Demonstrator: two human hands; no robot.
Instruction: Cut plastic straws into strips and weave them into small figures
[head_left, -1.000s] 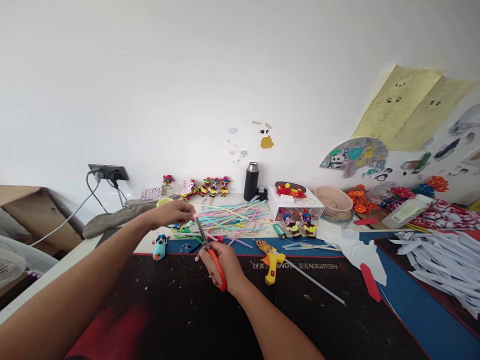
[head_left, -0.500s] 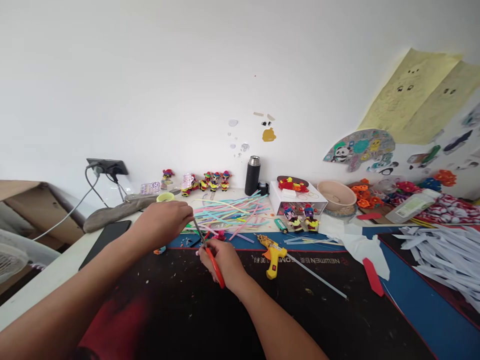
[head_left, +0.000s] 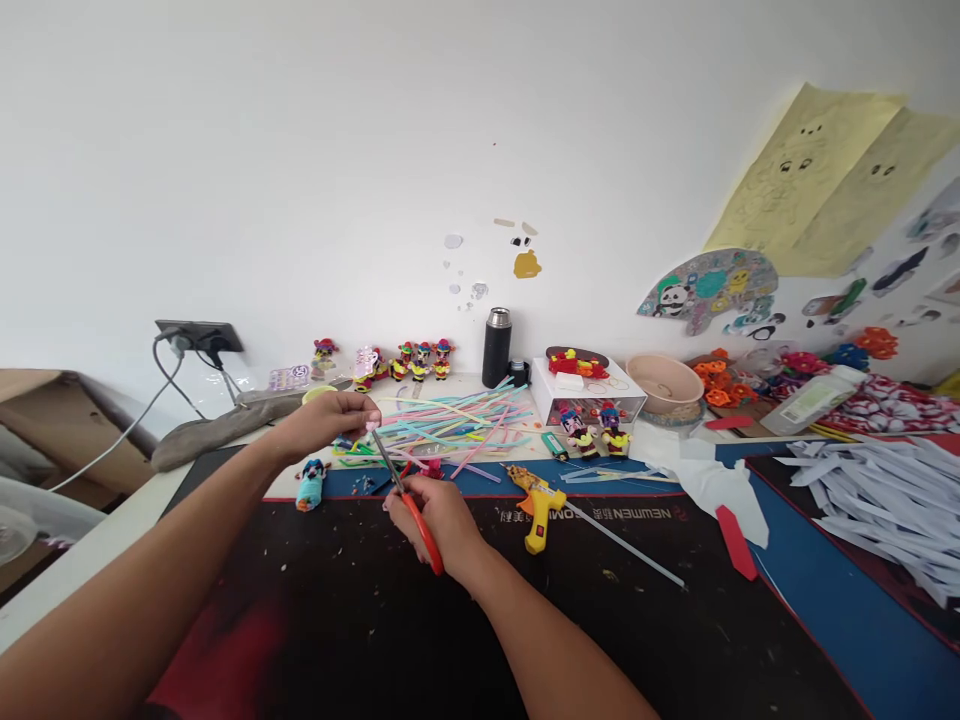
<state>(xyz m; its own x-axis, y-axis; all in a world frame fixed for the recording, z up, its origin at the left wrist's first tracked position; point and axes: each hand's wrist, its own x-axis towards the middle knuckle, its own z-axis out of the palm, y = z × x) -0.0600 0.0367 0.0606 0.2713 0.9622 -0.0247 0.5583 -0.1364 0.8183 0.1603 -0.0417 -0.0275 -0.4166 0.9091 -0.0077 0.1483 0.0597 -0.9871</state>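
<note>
My right hand [head_left: 442, 520] grips red-handled scissors [head_left: 424, 530], their blades pointing up and left. At the blade tips, my left hand [head_left: 334, 420] pinches a small pale pink piece [head_left: 371, 426]. Behind both hands lies a loose heap of pastel strips [head_left: 450, 425]. A small figure with a light blue body [head_left: 309, 485] rests below my left hand. To the right of the scissors, a yellow glue gun [head_left: 541, 510] lies on the black mat [head_left: 600, 640] with a pale glue stick in its rear.
Several small figures [head_left: 424, 362] stand by the wall near a black bottle [head_left: 496, 348]. A white box [head_left: 592, 400], a round bowl [head_left: 664, 385] and a clear bottle [head_left: 814, 405] are at the back right. White paper strips [head_left: 870, 510] are piled at the right.
My left hand has moved slightly left and down, uncovering the pale pink piece and the light blue figure. The whole view has shifted a little.
</note>
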